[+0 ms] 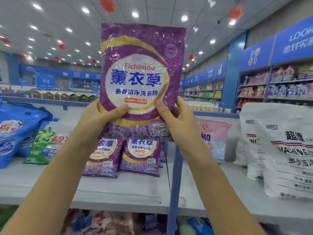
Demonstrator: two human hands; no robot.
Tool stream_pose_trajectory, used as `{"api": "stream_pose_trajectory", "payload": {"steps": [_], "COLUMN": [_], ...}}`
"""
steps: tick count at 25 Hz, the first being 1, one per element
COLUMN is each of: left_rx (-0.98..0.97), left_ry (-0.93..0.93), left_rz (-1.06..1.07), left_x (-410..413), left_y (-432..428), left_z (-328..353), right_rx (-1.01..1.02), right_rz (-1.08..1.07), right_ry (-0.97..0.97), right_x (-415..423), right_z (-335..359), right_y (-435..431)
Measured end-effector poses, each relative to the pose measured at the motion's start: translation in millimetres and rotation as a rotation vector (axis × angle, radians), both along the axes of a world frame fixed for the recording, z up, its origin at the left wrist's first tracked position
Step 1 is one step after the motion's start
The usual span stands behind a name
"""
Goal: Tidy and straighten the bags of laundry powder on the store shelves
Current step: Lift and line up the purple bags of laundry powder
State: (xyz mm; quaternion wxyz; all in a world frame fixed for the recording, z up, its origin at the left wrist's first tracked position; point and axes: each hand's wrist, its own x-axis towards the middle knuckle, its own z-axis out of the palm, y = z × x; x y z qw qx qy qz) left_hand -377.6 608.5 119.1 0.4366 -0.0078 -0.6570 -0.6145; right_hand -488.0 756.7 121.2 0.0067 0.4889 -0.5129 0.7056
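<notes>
I hold a purple bag of lavender laundry powder [141, 78] upright at chest height, above the top shelf [118, 189]. My left hand [100, 119] grips its lower left edge, thumb across the front. My right hand [177, 119] grips the lower right edge the same way. Two matching purple bags [140, 158] stand side by side on the shelf right below, leaning back. The lower part of the left one is partly hidden by my left forearm.
Blue bags [15, 133] and a green-and-white bag [45, 145] lean at the left. A pink bag [213, 138] stands past the blue divider post [176, 175]. Large white bags [288, 150] fill the right. More packs lie on the shelf below [110, 221].
</notes>
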Motion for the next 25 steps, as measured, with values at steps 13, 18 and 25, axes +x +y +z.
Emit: {"api": "stream_pose_trajectory", "payload": {"steps": [13,18,25], "left_rx": [0.076,0.121,0.2], "left_ry": [-0.403,-0.519,-0.525], "left_rz": [-0.004,0.0,-0.048], "left_x": [-53,-74,-79], "left_y": [-101,-101,-93], "left_z": [-144,-166,-168], "right_rx": [0.268,0.285,0.277], "right_rz": [-0.172,-0.325,-0.413], "right_ry": [-0.275,-0.376,-0.477], "right_x": [-37,-43,-54], "right_z": [-139,-163,-168], "right_y": [-88,-92,-96]}}
